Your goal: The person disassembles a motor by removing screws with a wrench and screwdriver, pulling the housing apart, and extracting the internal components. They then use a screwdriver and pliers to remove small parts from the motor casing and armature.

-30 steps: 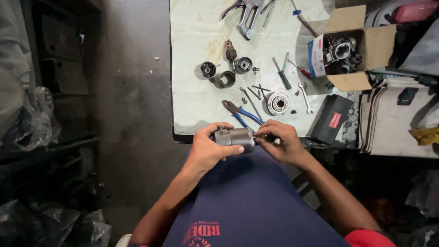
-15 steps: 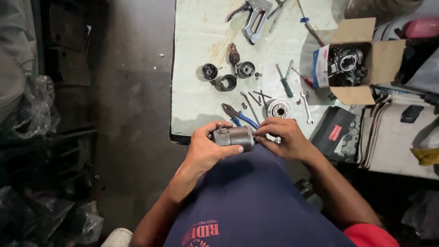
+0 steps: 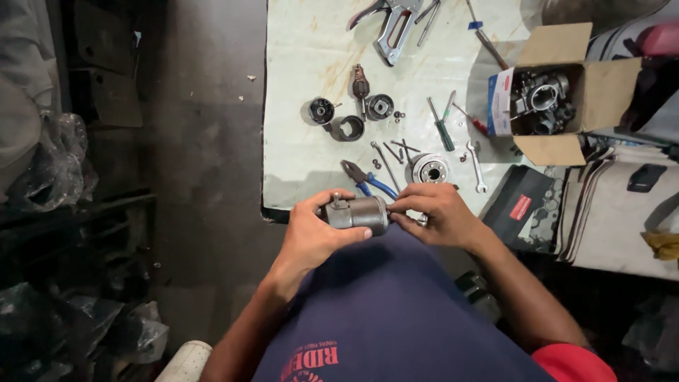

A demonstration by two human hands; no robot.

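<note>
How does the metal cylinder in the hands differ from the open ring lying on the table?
The cylinder is held off the table between the left hand and right hand; the ring lies untouched on the table. The cylinder is longer, lies on its side and looks closed; the ring is short and hollow, its opening facing up. The cylinder is grey, the ring darker. Both are round metal parts.

The metal cylinder [image 3: 357, 212] is a short grey motor housing with a dull, a little worn surface. It lies on its side, its long axis running from 9 o'clock to 3 o'clock, held in the air just before the near edge of the white work sheet [image 3: 311, 92]. At its 9 o'clock end a small stud stands up. Its 3 o'clock end is partly hidden by fingers, so that end cannot be seen clearly.
</note>
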